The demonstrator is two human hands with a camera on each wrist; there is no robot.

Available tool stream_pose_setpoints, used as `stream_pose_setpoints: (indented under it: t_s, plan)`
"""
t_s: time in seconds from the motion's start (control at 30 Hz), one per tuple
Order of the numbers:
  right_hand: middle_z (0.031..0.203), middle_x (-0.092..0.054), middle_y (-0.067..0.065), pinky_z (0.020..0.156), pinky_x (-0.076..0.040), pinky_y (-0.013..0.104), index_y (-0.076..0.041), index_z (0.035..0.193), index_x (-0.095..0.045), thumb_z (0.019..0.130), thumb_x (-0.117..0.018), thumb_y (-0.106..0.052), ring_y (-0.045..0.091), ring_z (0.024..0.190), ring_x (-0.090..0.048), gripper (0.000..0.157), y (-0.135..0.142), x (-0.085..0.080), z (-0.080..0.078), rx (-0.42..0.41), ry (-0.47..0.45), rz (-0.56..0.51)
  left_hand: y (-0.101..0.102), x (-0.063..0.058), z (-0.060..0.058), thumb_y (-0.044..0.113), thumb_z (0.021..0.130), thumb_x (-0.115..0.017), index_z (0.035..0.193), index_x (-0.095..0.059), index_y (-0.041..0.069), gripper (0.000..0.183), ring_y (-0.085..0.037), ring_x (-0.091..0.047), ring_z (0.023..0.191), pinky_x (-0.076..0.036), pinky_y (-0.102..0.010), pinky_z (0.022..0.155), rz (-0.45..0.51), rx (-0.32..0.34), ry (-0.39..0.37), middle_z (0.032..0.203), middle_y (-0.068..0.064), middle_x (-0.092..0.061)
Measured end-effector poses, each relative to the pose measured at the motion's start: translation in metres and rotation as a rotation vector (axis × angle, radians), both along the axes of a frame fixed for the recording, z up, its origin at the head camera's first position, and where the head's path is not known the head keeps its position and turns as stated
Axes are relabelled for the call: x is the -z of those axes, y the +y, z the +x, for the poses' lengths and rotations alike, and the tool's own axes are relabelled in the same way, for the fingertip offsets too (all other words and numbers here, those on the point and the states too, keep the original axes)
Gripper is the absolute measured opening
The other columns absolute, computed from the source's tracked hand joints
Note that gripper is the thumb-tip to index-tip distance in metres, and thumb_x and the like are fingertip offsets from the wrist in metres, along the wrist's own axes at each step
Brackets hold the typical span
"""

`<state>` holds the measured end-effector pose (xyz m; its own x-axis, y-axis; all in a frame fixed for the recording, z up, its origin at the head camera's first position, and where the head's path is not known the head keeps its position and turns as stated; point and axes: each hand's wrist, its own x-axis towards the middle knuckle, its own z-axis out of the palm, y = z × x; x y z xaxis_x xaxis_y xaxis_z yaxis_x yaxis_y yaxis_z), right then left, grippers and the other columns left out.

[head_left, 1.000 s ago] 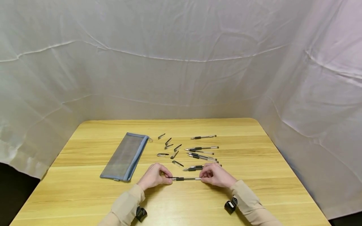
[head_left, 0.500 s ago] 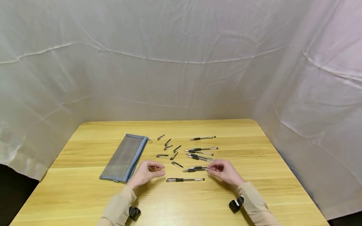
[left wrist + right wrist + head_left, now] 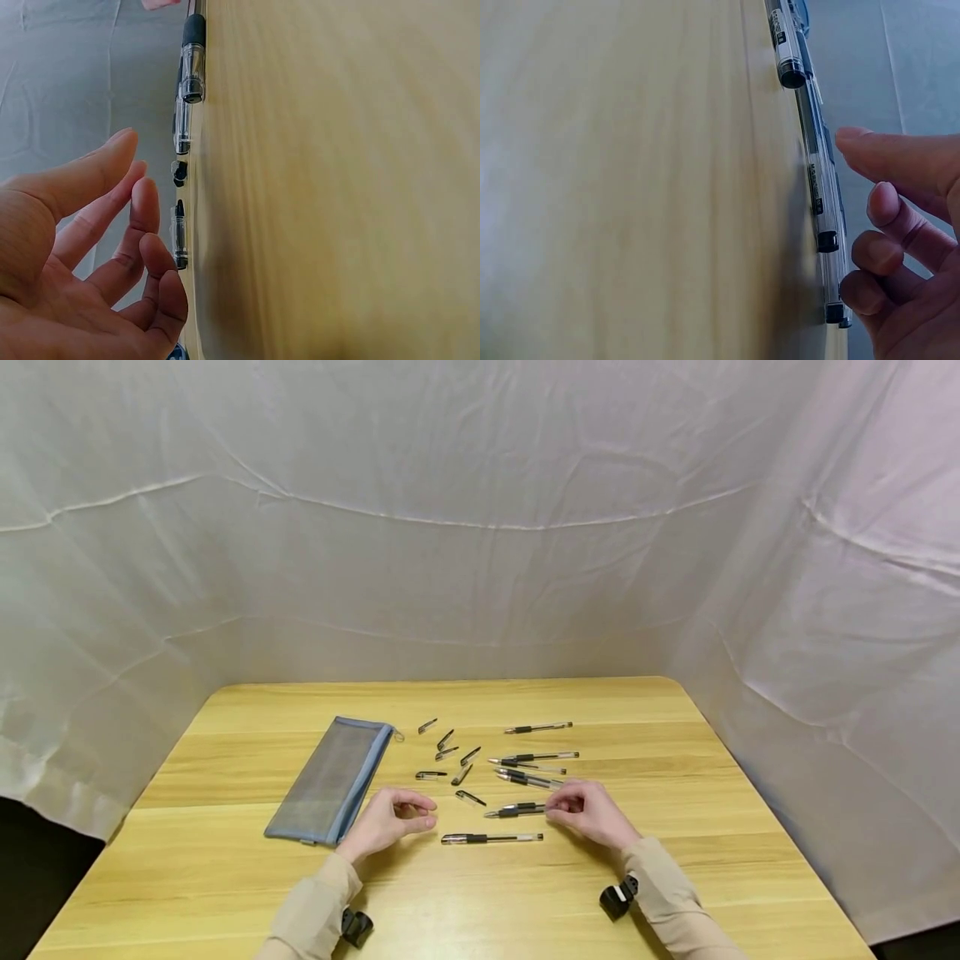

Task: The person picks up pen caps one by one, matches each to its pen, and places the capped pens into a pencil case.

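Note:
A capped black gel pen (image 3: 491,838) lies crosswise on the table between my hands, its cap end to the left. My left hand (image 3: 390,820) is held off to its left, thumb and fingers loosely bent and apart; in the left wrist view nothing lies between them. My right hand (image 3: 592,814) hovers at the barrel ends of two uncapped pens (image 3: 517,810), covering those ends in the head view. In the right wrist view its thumb (image 3: 877,154) and curled fingers are apart, close beside the clear barrels (image 3: 821,195), holding nothing.
Several loose pen caps (image 3: 431,774) lie scattered mid-table. To their right are several uncapped pens (image 3: 532,778), tips to the left, and one pen (image 3: 538,727) farther back. A blue-edged mesh zip pouch (image 3: 326,781) lies left. Grey cloth (image 3: 465,568) hangs behind the table.
Both hands held the front pen by its ends a second ago and have let go. The left drew back leftward; the right moved right and slightly farther back, to the two uncapped pens.

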<state>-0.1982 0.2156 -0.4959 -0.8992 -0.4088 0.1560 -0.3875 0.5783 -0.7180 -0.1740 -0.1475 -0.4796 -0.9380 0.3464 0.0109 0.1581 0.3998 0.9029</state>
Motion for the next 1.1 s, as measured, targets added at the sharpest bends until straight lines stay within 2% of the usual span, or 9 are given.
stream_pose_setpoints:
  t_s: [0.2, 0.43, 0.67, 1.1]
  plan:
    - [0.081, -0.063, -0.003, 0.067, -0.047, 0.019, -0.008, 0.090, -0.078, 0.081, -0.081, -0.008, -0.001, 0.073, -0.050, 0.009, -0.0027, 0.0001, -0.0012, -0.005, 0.035, -0.005, 0.0001, 0.0033, -0.0013, 0.014, 0.085, -0.080, 0.105, -0.075, -0.001, 0.026, -0.008, -0.061, 0.078, -0.049, -0.021, 0.072, -0.020, -0.001, -0.004, 0.095, -0.013, -0.075]
    - [0.078, -0.059, -0.005, 0.066, -0.045, 0.019, -0.008, 0.087, -0.077, 0.081, -0.081, -0.005, -0.001, 0.072, -0.048, 0.008, -0.0062, -0.0012, -0.0015, -0.008, 0.052, 0.008, -0.0014, 0.0026, -0.0001, 0.015, 0.085, -0.080, 0.103, -0.075, -0.002, 0.025, -0.006, -0.060, 0.075, -0.049, -0.021, 0.069, 0.002, 0.027, 0.051, 0.089, -0.006, -0.075]
    - [0.075, -0.056, -0.004, 0.063, -0.041, 0.018, -0.008, 0.084, -0.076, 0.081, -0.081, -0.002, -0.001, 0.070, -0.045, 0.008, -0.0060, 0.0006, -0.0025, -0.015, 0.086, 0.020, -0.0003, 0.0024, -0.0021, 0.013, 0.085, -0.080, 0.105, -0.075, -0.002, 0.025, -0.008, -0.058, 0.076, -0.047, -0.019, 0.070, -0.024, 0.009, -0.009, 0.094, -0.014, -0.075]
    - [0.076, -0.055, -0.007, 0.064, -0.042, 0.018, -0.012, 0.085, -0.076, 0.081, -0.081, -0.005, 0.000, 0.070, -0.046, 0.009, -0.0063, 0.0017, -0.0052, -0.015, 0.076, 0.071, -0.0003, 0.0003, 0.0004, 0.012, 0.087, -0.078, 0.107, -0.074, -0.003, 0.025, -0.009, -0.057, 0.076, -0.046, -0.019, 0.069, 0.002, 0.036, -0.006, 0.097, -0.018, -0.075]
